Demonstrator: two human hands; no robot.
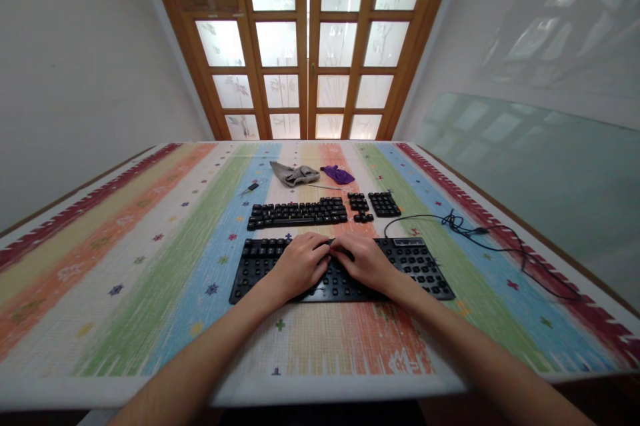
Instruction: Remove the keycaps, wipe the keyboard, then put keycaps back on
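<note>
A black keyboard base [407,263] lies in front of me, most of its key positions bare. At its upper left sits a short run of black keycaps [263,247]. My left hand [303,261] rests over the middle of the base, fingers bent and close together. Against it, my right hand [363,258] has its fingers curled in a pinch at the upper row. The fingertips of both hands nearly meet, and whatever is between them is hidden. Behind the base, loose keycaps [297,213] are laid out in keyboard order, with a separate number-pad block [384,204] at the right.
A grey cloth [294,174] and a purple cloth [337,175] lie farther back. Left of them is a small dark tool [253,187] with thin wire prongs. The keyboard cable [465,229] trails right across the striped tablecloth [165,259]. Glazed doors stand beyond the table.
</note>
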